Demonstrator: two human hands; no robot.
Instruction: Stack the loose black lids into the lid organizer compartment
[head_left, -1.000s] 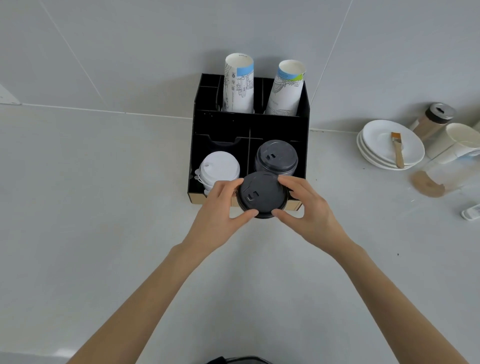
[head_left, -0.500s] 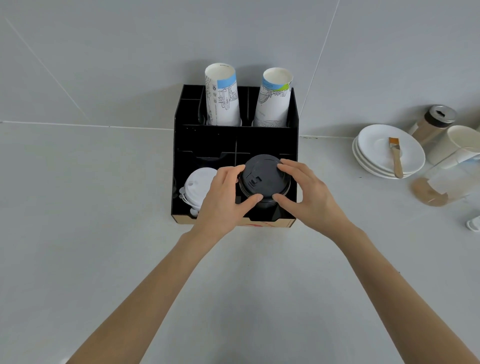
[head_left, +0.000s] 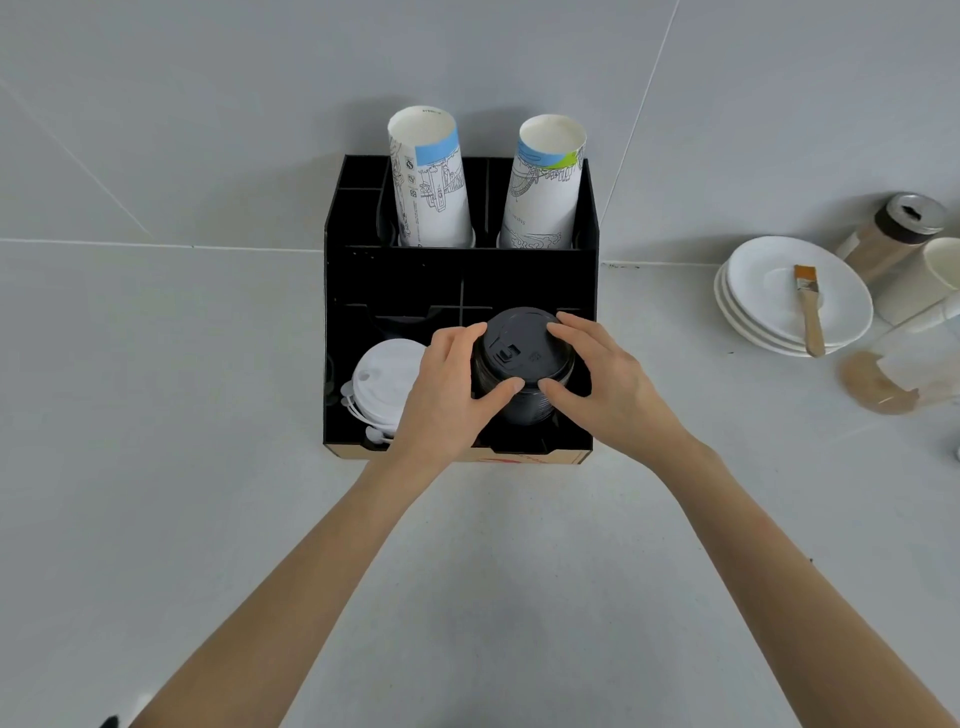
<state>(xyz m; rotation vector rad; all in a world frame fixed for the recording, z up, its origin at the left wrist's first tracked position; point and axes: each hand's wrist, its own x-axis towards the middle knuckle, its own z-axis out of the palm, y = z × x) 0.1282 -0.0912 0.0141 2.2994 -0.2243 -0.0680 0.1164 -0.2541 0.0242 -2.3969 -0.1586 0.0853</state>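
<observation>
1. Lid (head_left: 522, 353), matte black, round, ridged, tops the black stack in the organizer (head_left: 460, 280)'s front right compartment.
2. Left hand (head_left: 447, 395) and right hand (head_left: 605, 387) pinch its rim.

Black lids (head_left: 522, 358) and organizer (head_left: 462, 275), white lids (head_left: 387, 384), blue-banded line-drawn cups (head_left: 428, 176)

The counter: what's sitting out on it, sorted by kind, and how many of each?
Black organizer: 1
Paper cup stacks: 2, blue-banded and green-banded
Lid stacks: 2, white lids and black lids, the latter held by the left hand and right hand
Saucer stack: 1
Brush: 1
Lidded jar: 1
Total: 8
</observation>
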